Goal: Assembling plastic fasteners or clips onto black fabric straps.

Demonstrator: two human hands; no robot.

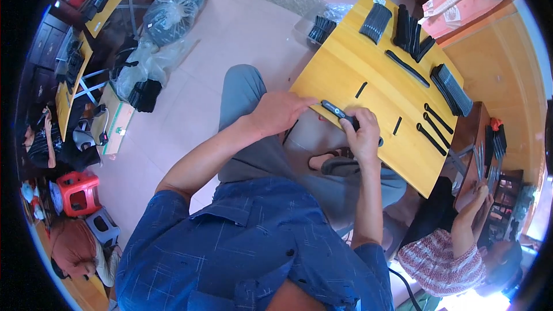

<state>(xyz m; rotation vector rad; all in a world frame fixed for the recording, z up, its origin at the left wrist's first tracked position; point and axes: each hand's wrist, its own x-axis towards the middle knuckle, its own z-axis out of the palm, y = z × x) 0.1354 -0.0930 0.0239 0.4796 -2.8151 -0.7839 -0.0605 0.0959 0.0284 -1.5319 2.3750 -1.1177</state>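
Note:
My right hand (364,132) is closed on a slim dark handheld piece (333,109) with a small pale round mark on it. It is held at the table's near left edge; its exact kind is not clear. At its far left tip, my left hand (279,114) has its fingers pinched together, and what they grip is too small to make out. On the yellow table (328,75) nearby lie a short black strip (361,90) and another short black strip (397,125). Three black straps with looped ends (431,138) lie further right.
Along the table's far side are a bundle of dark strips (375,23), black rolls (406,31), a long black strap (407,69) and a stack of strips (451,89). A co-worker (446,259) handles strips at the right. Plastic bags (173,14) and a red stool (78,193) stand left.

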